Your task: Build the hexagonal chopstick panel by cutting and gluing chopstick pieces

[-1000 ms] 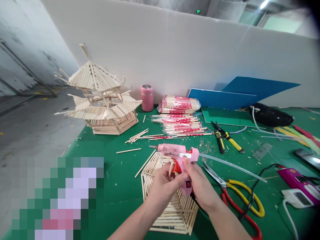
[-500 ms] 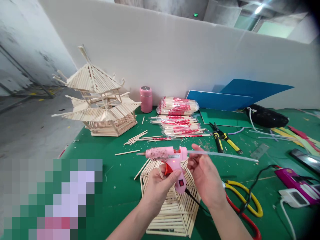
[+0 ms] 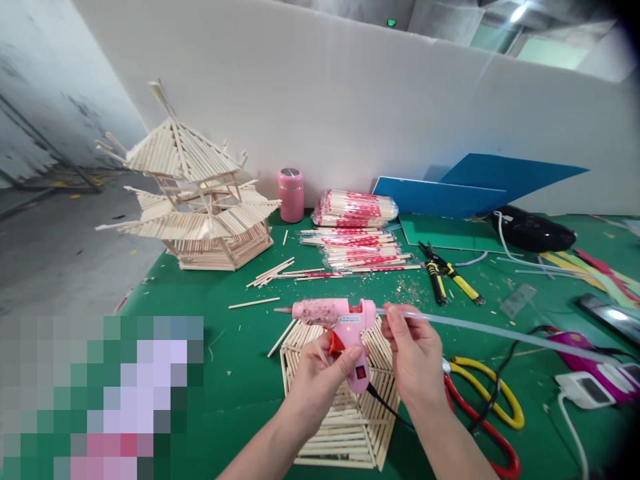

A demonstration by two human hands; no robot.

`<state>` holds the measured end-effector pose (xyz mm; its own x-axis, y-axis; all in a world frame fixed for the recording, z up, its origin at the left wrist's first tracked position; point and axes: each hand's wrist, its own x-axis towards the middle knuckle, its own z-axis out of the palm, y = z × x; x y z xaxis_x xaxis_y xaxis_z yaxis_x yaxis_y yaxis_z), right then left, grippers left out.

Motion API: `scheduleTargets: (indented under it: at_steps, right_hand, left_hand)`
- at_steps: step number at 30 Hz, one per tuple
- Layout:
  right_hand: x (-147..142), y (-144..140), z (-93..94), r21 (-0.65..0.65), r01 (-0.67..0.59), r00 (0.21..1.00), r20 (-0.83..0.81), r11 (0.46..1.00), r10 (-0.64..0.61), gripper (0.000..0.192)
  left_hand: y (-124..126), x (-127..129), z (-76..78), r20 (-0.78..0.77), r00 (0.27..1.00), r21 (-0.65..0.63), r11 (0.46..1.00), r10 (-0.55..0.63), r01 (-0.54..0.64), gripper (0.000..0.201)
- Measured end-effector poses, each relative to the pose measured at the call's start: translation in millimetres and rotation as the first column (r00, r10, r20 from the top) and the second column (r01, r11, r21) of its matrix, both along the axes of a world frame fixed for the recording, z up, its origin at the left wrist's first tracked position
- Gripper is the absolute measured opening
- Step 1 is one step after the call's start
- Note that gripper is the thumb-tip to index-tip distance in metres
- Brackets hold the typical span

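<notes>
A pink hot glue gun (image 3: 324, 311) is gripped by its handle in my left hand (image 3: 320, 375), nozzle pointing left. A thin wooden stick (image 3: 320, 351) also shows between that hand's fingers. A long translucent glue stick (image 3: 465, 323) runs from the gun's back end to the right. My right hand (image 3: 414, 353) pinches this stick just behind the gun. Under both hands lies a flat, many-sided panel of wooden sticks (image 3: 345, 445), partly covered by them. The gun's black cord (image 3: 389, 405) drops from the handle and passes behind my right wrist.
A wooden-stick pagoda (image 3: 200, 223) stands at the back left. Behind the gun are a pink flask (image 3: 291, 195), bundled chopsticks (image 3: 355, 208) and yellow-black pliers (image 3: 447, 273). To the right lie red-and-yellow-handled cutters (image 3: 510, 393), a power strip (image 3: 590, 357) and a black pouch (image 3: 533, 232).
My right hand has closed from a loose, open pose onto the glue stick. The stick's far end now reaches further right and lower. The glue gun has hardly moved.
</notes>
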<state>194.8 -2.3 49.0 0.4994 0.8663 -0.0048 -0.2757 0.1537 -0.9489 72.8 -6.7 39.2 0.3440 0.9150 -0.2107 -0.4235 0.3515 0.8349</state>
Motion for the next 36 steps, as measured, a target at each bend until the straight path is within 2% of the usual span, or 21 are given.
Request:
scheduleTargets:
  at_steps: [3, 7, 12, 16, 22, 25, 30, 36]
  right_hand:
    - [-2, 0, 1.1, -0.015, -0.044, 0.997, -0.069, 0.999, 0.042, 0.015]
    - [-1, 1, 3.7, -0.055, -0.161, 0.967, -0.208, 0.985, 0.146, 0.015]
    - [8, 1, 2.8, -0.034, -0.263, 0.953, -0.166, 0.964, 0.254, 0.012]
    - [10, 2, 0.2, -0.023, -0.235, 0.962, -0.147, 0.972, 0.229, 0.010]
    - [6, 2, 6.4, -0.036, -0.306, 0.892, -0.361, 0.951, 0.273, 0.010]
    - [5, 3, 8.6, -0.048, -0.324, 0.871, -0.404, 0.945, 0.279, 0.013]
    - [-1, 4, 5.1, -0.125, -0.296, 0.907, -0.349, 0.947, 0.237, 0.017]
    - [-3, 8, 3.4, -0.121, -0.277, 0.943, -0.224, 0.953, 0.246, 0.021]
  left_hand:
    - [0, -1, -1.9, -0.005, 1.000, 0.011, 1.000, 0.003, -0.003, 0.022]
    - [1, -3, -2.2, -0.018, 1.000, -0.003, 1.000, 0.015, -0.015, 0.025]
    - [1, -5, -1.4, -0.012, 1.000, -0.025, 1.000, -0.003, 0.003, 0.026]
    - [-1, -6, -1.8, -0.007, 1.000, -0.035, 0.999, -0.018, 0.018, 0.025]
    - [0, -4, 0.1, -0.013, 1.000, -0.020, 1.000, 0.004, -0.004, 0.024]
    - [1, -3, -1.0, -0.014, 0.999, -0.032, 0.999, 0.031, -0.031, 0.025]
    - [0, -2, -2.3, 0.003, 0.999, -0.025, 0.999, 0.036, -0.036, 0.026]
    - [-1, -4, -2.5, -0.020, 0.999, -0.052, 0.998, 0.047, -0.048, 0.026]
